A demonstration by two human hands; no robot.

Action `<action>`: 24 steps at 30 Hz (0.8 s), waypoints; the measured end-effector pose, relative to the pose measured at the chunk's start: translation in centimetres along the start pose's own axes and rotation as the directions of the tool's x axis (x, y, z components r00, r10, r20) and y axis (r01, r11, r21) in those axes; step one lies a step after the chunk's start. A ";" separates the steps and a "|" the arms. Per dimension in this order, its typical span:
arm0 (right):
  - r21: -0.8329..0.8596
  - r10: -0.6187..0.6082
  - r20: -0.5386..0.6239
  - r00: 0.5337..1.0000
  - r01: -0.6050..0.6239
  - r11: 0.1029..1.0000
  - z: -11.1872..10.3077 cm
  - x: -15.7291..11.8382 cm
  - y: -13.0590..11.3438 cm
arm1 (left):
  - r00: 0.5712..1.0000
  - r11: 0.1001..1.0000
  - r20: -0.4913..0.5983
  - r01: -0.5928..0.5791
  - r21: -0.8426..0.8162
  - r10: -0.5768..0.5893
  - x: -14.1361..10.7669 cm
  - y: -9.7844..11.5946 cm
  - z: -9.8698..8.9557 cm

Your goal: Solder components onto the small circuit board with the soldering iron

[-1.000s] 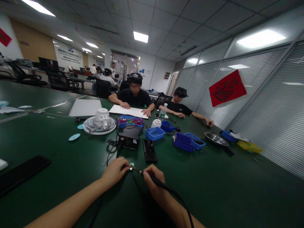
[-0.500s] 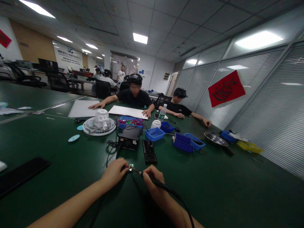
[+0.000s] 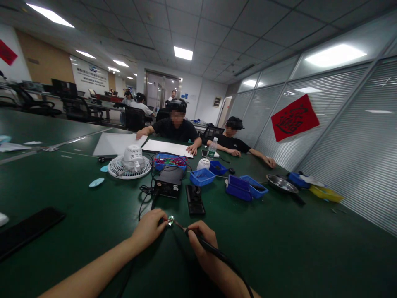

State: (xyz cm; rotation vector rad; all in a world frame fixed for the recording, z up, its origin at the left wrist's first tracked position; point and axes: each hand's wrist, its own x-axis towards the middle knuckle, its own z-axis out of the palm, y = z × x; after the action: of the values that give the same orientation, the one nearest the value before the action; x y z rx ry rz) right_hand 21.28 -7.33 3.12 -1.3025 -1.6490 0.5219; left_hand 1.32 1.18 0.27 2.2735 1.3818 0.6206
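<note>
Between the fingertips of my left hand (image 3: 152, 225), closed in a pinch, is a small green circuit board (image 3: 170, 220) with shiny parts. My right hand (image 3: 202, 242) grips a soldering iron (image 3: 198, 239) like a pen, its black cable running down past the wrist. The iron's tip points left at the board; whether it touches cannot be made out. Just beyond my hands lies a black soldering stand (image 3: 195, 200). Behind my left hand stands a black soldering station (image 3: 169, 181) with cables at its side.
A white fan housing (image 3: 133, 161) lies at the left. Blue trays (image 3: 202, 177), one (image 3: 170, 162) full of red and green parts, stand beyond the station. At the right are a metal pan (image 3: 282, 183) and a yellow tray (image 3: 325, 193). Two people sit across the table.
The iron's tip has shifted slightly right and down, away from the board's middle. Across the table, a person's arm has drawn inward over the white sheet. My left hand stays nearly still.
</note>
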 end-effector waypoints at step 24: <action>-0.018 -0.001 0.012 1.000 0.001 1.000 0.2 -0.1 0.1 | 1.000 1.000 -0.019 -0.006 -0.029 0.006 0.0 -0.4 0.4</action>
State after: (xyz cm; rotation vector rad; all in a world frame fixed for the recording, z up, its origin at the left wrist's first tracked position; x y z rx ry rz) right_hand 21.22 -7.37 2.88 -1.3139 -1.6676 0.5158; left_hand 1.26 1.32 -0.29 2.2551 1.3665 0.6618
